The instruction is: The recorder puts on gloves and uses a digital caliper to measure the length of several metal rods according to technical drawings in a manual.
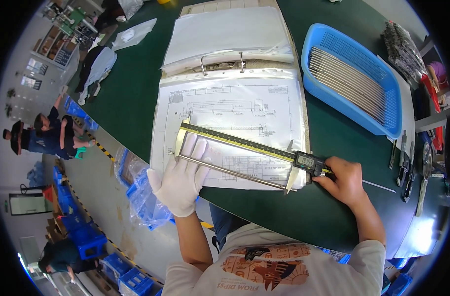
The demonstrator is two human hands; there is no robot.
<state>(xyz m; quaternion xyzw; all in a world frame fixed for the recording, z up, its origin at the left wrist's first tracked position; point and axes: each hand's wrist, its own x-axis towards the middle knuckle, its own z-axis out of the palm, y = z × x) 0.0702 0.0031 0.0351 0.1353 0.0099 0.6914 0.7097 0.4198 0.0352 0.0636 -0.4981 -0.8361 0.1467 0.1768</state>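
A long digital caliper (237, 141) lies slantwise above an open binder, its jaws spread wide along a thin metal rod (234, 172). The rod's left end is at the fixed jaw, and its right end is by the sliding jaw. My left hand (181, 180), in a white glove, supports the rod's left part across its extended fingers, whose tips reach to the caliper beam. With bare fingers my right hand (342, 178) grips the caliper at its display head (308, 162). Beneath them is a technical drawing (185, 98) in a clear sleeve.
A blue perforated basket (350, 37) with several similar rods stands at the right. Knives and other hand tools (406, 167) lie beyond my right hand. Cloths (97, 71) are at the far left. A plastic bag (148, 202) hangs below the table edge; other people are farther left.
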